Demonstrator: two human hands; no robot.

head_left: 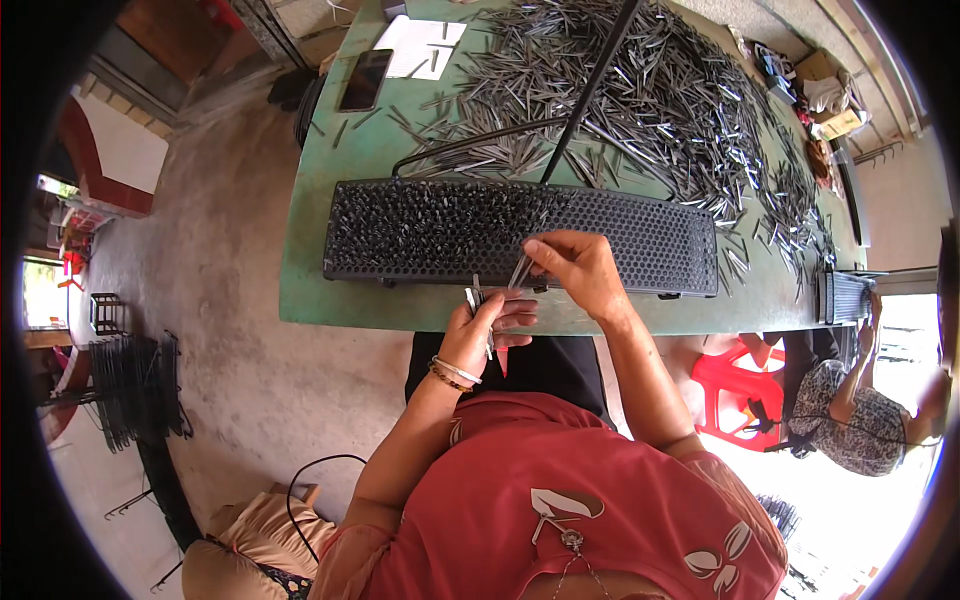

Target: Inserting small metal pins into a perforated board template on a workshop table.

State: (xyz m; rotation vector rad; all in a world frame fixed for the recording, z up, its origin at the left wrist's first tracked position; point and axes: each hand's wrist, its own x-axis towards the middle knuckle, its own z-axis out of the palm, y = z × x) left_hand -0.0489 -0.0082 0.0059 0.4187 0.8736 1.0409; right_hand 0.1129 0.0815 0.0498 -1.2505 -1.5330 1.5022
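My left hand (480,328) is closed around a few thin metallic strips (478,297), just off the front edge of the green table. Close by on its right, my right hand (572,262) pinches one or more slim strips (521,270) between thumb and fingertips. Both hands are at the near side of a long black perforated rack (640,228) lying on the table. The left part of the rack is densely filled with upright strips (430,222); its right part shows bare round holes. How many strips each hand has cannot be made out.
A large heap of loose dark strips (660,90) covers the table's far side. Thin black rods (590,90) rise behind the rack. A phone (366,80) and white paper (424,48) lie at the far left of the green table (310,240). Another person (850,410) and a red stool (735,395) are at right.
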